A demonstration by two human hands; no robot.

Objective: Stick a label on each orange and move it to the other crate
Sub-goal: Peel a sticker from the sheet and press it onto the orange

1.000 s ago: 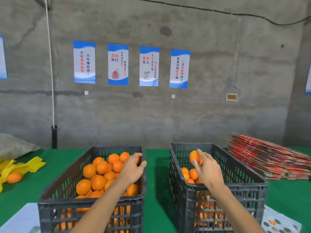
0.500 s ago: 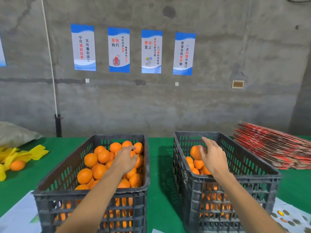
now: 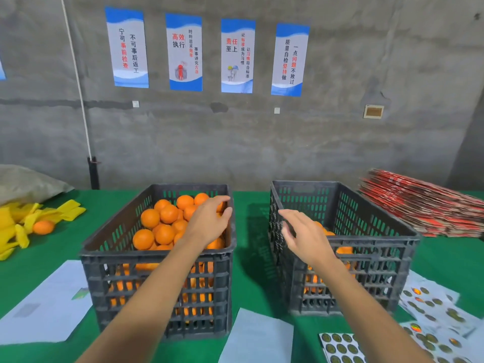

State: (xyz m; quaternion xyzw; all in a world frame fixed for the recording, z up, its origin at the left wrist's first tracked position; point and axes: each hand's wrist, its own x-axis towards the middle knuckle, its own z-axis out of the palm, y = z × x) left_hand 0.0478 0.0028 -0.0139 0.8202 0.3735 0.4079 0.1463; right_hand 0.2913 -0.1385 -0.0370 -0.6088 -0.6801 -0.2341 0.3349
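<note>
Nothing is gripped: left hand (image 3: 209,221) is held with loosely curved fingers over the far right corner of the left crate (image 3: 157,255), seemingly reaching for an orange; right hand (image 3: 306,237), fingers spread and empty, is seen above the near left rim of the right crate (image 3: 366,244). Oranges (image 3: 167,221) are heaped high in the left crate; few are visible in the right crate. Most work is judged outstanding. Label sheets (image 3: 343,348) are laid right of the left crate.

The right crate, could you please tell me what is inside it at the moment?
The right crate holds a few oranges low down, seen mostly through its slats. The right hand covers part of them, so their number cannot be told.
</note>
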